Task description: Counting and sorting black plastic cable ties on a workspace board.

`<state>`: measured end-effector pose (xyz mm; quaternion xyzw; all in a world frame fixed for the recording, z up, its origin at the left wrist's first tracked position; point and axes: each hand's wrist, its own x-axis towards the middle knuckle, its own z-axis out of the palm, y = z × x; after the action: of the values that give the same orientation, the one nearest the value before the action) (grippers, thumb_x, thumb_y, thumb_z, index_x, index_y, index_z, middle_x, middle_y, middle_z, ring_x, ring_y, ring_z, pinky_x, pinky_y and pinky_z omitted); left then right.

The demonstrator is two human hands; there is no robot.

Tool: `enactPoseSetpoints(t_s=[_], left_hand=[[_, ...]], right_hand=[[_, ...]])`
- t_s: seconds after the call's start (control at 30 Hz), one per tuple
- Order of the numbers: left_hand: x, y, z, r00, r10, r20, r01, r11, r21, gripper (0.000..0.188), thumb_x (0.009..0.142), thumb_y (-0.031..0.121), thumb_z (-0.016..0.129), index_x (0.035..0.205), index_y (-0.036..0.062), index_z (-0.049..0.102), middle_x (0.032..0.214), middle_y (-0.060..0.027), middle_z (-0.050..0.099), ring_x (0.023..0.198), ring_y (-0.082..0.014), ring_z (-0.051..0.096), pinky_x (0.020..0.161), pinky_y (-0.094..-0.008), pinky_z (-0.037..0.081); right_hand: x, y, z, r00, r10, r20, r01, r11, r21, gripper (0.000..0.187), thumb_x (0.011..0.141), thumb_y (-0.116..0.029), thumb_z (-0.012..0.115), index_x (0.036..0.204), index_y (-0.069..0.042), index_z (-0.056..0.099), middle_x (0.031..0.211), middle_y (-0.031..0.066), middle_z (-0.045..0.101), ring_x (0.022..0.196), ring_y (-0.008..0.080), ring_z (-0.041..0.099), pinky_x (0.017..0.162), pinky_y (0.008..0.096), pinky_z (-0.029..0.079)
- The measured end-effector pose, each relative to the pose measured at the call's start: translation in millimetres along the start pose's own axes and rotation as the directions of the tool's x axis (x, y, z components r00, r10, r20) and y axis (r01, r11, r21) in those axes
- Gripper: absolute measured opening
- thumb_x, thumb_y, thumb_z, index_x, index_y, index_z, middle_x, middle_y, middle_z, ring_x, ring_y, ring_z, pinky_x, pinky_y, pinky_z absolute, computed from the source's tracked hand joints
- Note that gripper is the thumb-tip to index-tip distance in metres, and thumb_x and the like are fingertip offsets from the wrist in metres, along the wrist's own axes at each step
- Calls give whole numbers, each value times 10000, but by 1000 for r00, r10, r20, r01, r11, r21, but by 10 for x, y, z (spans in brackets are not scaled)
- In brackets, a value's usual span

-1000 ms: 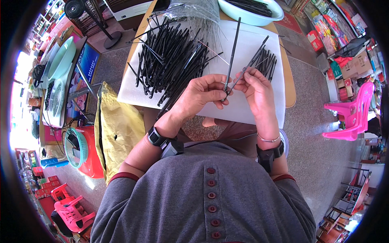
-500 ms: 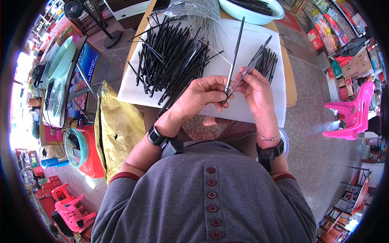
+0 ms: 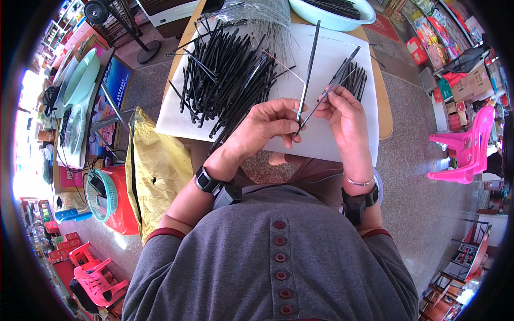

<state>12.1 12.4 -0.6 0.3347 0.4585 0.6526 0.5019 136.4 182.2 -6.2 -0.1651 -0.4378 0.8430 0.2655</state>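
Observation:
My left hand [image 3: 262,125] is closed in a pinch around the lower end of a long thin black rod [image 3: 309,69], which stands up and leans slightly right. A second thin black strip [image 3: 342,65] slants up to the right from the same spot, forming a V with the rod; whether the two are joined I cannot tell. My right hand [image 3: 345,112] pinches the slanted strip partway along. Beyond my left hand lies a large heap of black rods [image 3: 219,75]. A smaller bundle of black rods [image 3: 357,80] rests beyond my right hand.
A white sheet [image 3: 174,124] covers much of the wooden table [image 3: 385,120]. Clear plastic wrap with thin wires [image 3: 267,24] and a pale basin [image 3: 326,17] of black rods are at the far side. A yellow sack [image 3: 155,176] stands left; a pink chair [image 3: 466,152] is right.
My right hand has shifted slightly to the right and along the slanted strip, away from my left hand. My left hand stays nearly in place, still pinching the rod.

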Motion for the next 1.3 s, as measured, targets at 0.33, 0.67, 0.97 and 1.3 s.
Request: enactPoseSetpoints(t_s=[0.33,0.67,0.97,1.3], left_hand=[[-20,37,19,1000,-20,-4,20,1000,16,329,893,17,576,1220,29,538,902,-70,641,726,-130,642,595,-214,516],[-28,60,59,999,6,-41,-3,997,81,266,876,31,607,1137,13,556,852,-36,616,717,-113,631,593,-210,506],[-1,-22,-5,974,77,-214,16,917,399,120,855,67,627,944,5,575,774,-13,584,652,-70,573,569,-210,458],[60,18,84,961,110,-252,29,872,489,127,881,139,614,915,20,587,750,17,544,674,-48,481,603,-210,400]], right_hand=[[-41,39,64,997,28,75,-27,1000,-15,141,923,-61,497,1018,18,566,869,118,633,727,187,650,662,299,563],[-44,39,134,998,-64,-9,61,985,-163,157,918,-43,479,1035,23,562,866,114,626,721,183,636,661,300,542],[-161,-188,471,986,-87,146,129,942,-311,140,895,-42,539,1021,13,565,873,62,614,777,131,604,736,268,513],[-113,-151,373,983,-14,182,91,902,-423,100,886,-62,580,966,-3,567,831,30,597,758,108,595,715,257,507]])
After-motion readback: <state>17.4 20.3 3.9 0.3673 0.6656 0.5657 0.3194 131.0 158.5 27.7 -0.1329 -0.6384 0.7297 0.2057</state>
